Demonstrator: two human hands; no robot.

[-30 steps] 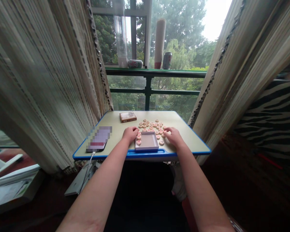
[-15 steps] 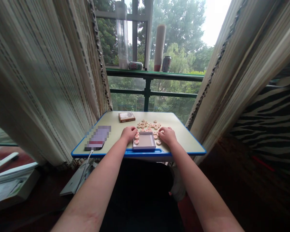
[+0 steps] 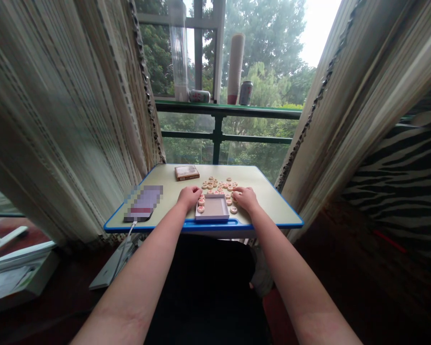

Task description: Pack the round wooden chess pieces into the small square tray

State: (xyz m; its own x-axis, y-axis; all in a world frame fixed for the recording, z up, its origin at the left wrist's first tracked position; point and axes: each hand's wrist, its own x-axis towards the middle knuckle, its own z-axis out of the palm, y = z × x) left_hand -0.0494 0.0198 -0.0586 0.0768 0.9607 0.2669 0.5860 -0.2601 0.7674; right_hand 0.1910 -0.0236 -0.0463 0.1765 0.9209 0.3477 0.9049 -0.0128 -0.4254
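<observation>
Evidently tabletop work, seen from the head view; clock centred on the shallow open box (image 3: pixel 217 209), twelve toward the window. The box sits near the table's (image 3: pixel 273 210) close edge, just beyond a blue groove. Inside, a row of round discs with red characters (image 3: pixel 201 202) lines its nine o'clock wall; the rest of the floor shows bare.

Left hand (image 3: pixel 189 197): at ten o'clock, fingers curled, tips at the box's far corner beside the topmost disc of the row. Cannot tell whether it grips a disc or only touches one.

Right hand (image 3: pixel 245 197): between two and three, palm down, fingers bent, tips among the loose discs (image 3: pixel 210 186). Cannot tell whether anything is pinched; the fingers hide the spot.

Loose discs spread in a cluster from eleven round to two, flat on the tabletop. One dark-marked disc (image 3: pixel 233 210) lies apart at three, just beside the box wall.

At eleven, farther out: a flat brown case (image 3: pixel 187 172) with a pictured top. At nine, a phone (image 3: pixel 143 203), blurred over, cable attached. Beyond the table at twelve, a can on its side (image 3: pixel 200 96); toward one, an upright can (image 3: pixel 246 93).
</observation>
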